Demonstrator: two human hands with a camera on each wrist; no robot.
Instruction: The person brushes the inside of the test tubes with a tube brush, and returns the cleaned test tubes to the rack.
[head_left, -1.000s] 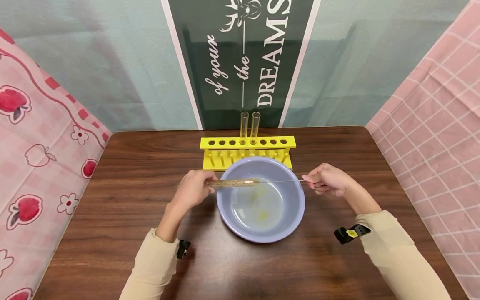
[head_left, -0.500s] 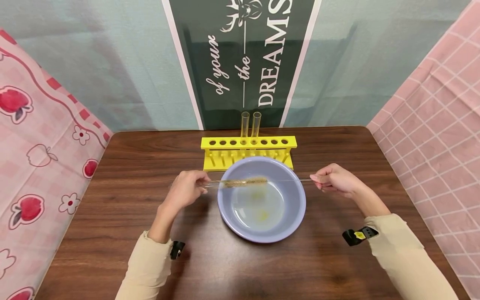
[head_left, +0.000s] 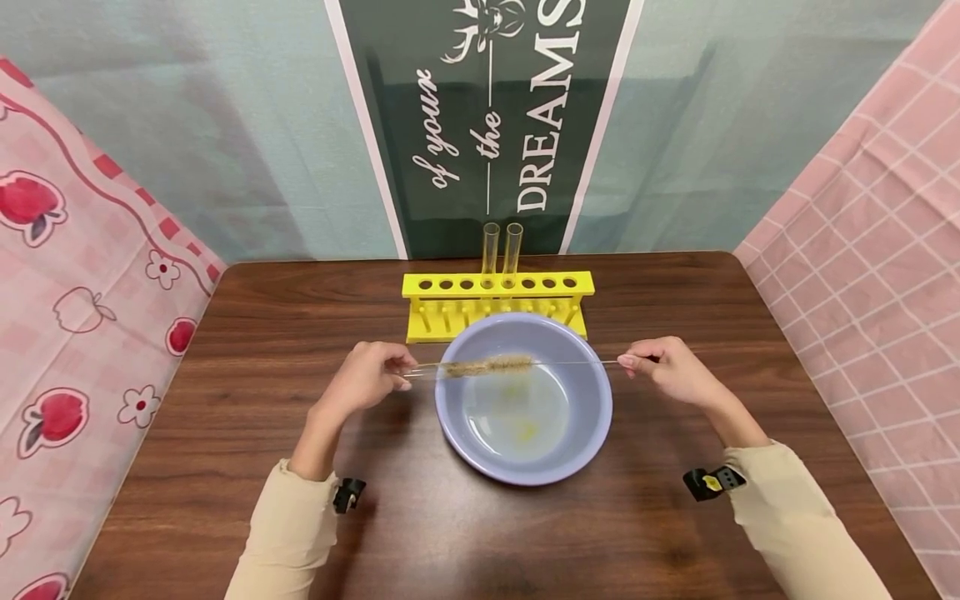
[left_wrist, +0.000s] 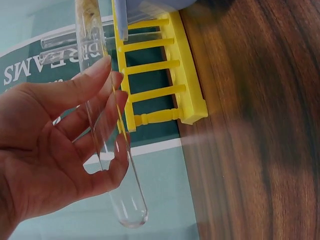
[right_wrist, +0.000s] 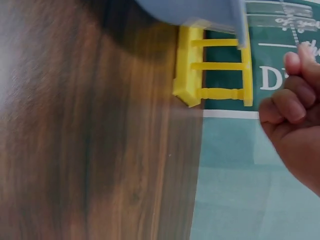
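Observation:
My left hand [head_left: 367, 377] grips a clear glass test tube [left_wrist: 127, 200] by its closed-end half, fingers and thumb round it. The tube lies roughly level over the left rim of a lavender basin [head_left: 592, 417]. A test tube brush [head_left: 510, 362] with tan bristles sits partly in the tube's mouth, and some of its bristles stick out over the basin. Past the basin's right rim, my right hand [head_left: 667, 367] pinches the brush's thin wire handle between thumb and forefinger. Cloudy liquid with yellowish patches covers the basin's bottom.
Behind the basin stands a yellow test tube rack [head_left: 416, 286], partly hidden by it. Two clear test tubes [head_left: 512, 250] stand upright in its middle holes. The brown wooden table [head_left: 525, 542] meets a printed cloth backdrop [head_left: 300, 167] at the back.
Both hands have moved apart, the left one leftward with the tube and the right one slightly rightward. More of the brush's bristles show outside the tube's mouth than a second ago.

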